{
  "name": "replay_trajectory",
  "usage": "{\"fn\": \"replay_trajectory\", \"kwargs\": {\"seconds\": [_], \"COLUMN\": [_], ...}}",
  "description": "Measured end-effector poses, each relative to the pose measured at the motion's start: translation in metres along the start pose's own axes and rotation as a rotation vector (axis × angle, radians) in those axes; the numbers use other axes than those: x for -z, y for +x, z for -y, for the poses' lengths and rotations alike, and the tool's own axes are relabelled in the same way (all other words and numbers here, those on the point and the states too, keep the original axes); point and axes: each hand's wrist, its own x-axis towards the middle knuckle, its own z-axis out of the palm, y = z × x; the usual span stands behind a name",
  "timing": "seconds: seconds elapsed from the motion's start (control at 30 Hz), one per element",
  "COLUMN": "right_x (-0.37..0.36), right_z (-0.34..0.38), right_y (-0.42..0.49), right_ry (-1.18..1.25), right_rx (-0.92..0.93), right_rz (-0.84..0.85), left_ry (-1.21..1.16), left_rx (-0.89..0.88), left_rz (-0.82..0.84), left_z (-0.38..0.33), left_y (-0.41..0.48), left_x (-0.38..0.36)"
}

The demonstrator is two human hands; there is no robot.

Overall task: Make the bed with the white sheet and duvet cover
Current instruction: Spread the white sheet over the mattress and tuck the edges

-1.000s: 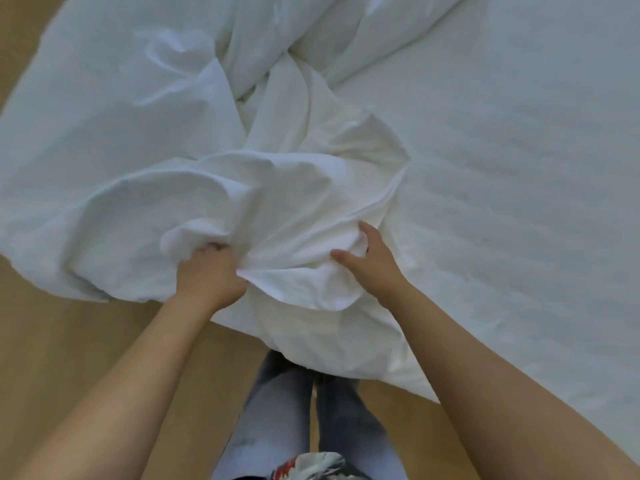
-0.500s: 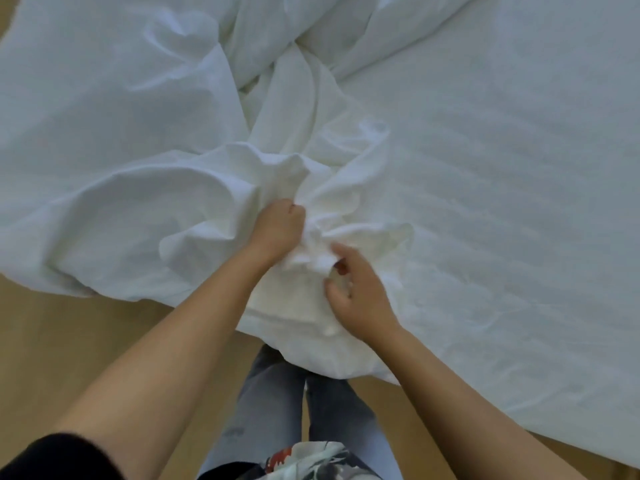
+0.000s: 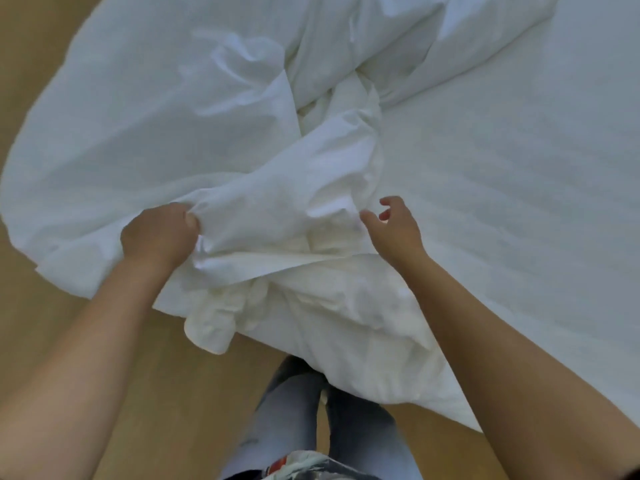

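Observation:
A crumpled white duvet cover (image 3: 166, 140) lies bunched over the left half of the bed, its folds hanging past the near edge. My left hand (image 3: 157, 237) grips a fold of it in a fist. My right hand (image 3: 394, 226) hovers just right of the bunched fabric, fingers loosely curled, holding nothing. A flat white sheet (image 3: 519, 188) covers the mattress on the right.
Light wooden floor (image 3: 41, 341) shows left of and below the bed. My legs in pale jeans (image 3: 311, 410) stand at the bed's near corner, with cloth hanging just above them.
My left hand has pulled its fold of fabric out to the left. My right hand has let go of the cloth and moved right. The bunch between them has spread out.

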Motion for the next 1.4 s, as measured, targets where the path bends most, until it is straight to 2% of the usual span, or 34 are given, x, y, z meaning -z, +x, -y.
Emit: {"fn": "replay_trajectory", "kwargs": {"seconds": [0.1,0.17,0.27,0.33,0.37,0.43,0.5,0.53,0.63,0.67,0.7,0.83,0.93,1.03,1.1,1.17,1.23,1.3,1.4], "right_x": [-0.027,-0.042,-0.061,-0.076,-0.083,-0.091,-0.087,-0.082,-0.068,-0.065,-0.065,-0.082,-0.099,-0.109,-0.107,-0.09,-0.051,0.001,0.056], "right_z": [0.034,0.051,0.08,0.094,0.099,0.099,0.092,0.089,0.075,0.07,0.065,0.042,0.045,0.06,0.071,0.084,0.088,0.082,0.063], "right_y": [0.011,0.017,0.002,-0.027,-0.043,-0.067,-0.068,-0.062,-0.023,-0.008,0.005,0.039,0.041,0.023,0.011,0.003,-0.002,-0.009,-0.022], "right_ry": [0.372,0.433,0.085,-0.035,-0.084,-0.146,-0.068,0.012,0.239,0.266,0.272,0.22,0.131,0.119,0.18,0.441,0.656,0.68,0.633], "right_rx": [-0.118,-0.092,0.191,0.406,0.5,0.58,0.521,0.45,0.185,0.097,0.004,-0.316,-0.316,-0.351,-0.299,-0.27,-0.231,-0.177,-0.119], "right_rz": [0.141,0.126,0.109,0.252,0.351,0.527,0.584,0.521,0.053,-0.049,-0.08,0.093,0.136,0.407,0.458,0.292,0.04,-0.213,-0.437], "left_ry": [-0.141,-0.376,-0.683,-0.796,-0.768,-0.536,-0.397,-0.443,-0.712,-0.726,-0.684,-0.504,-0.493,-0.541,-0.598,-0.654,-0.7,-0.726,-0.599], "left_rx": [-0.038,-0.081,-0.14,-0.13,-0.153,-0.267,-0.34,-0.322,-0.096,-0.025,0.033,0.107,0.108,0.079,0.055,0.044,0.024,0.034,0.023], "left_rz": [-0.088,-0.137,-0.011,0.169,0.273,0.429,0.445,0.386,0.138,0.047,-0.026,-0.157,-0.126,-0.071,-0.08,-0.114,-0.153,-0.119,0.12], "left_z": [-0.023,-0.041,-0.074,-0.088,-0.089,-0.088,-0.079,-0.07,-0.032,-0.018,-0.006,0.012,0.011,0.009,0.007,0.006,0.002,-0.008,-0.037], "left_y": [0.004,0.008,0.017,0.028,0.034,0.043,0.048,0.05,0.058,0.063,0.068,0.085,0.09,0.088,0.083,0.08,0.078,0.075,0.066], "left_x": [-0.002,-0.004,0.006,0.018,0.021,0.025,0.021,0.021,0.024,0.025,0.025,0.022,0.019,0.021,0.026,0.033,0.04,0.043,0.041]}}
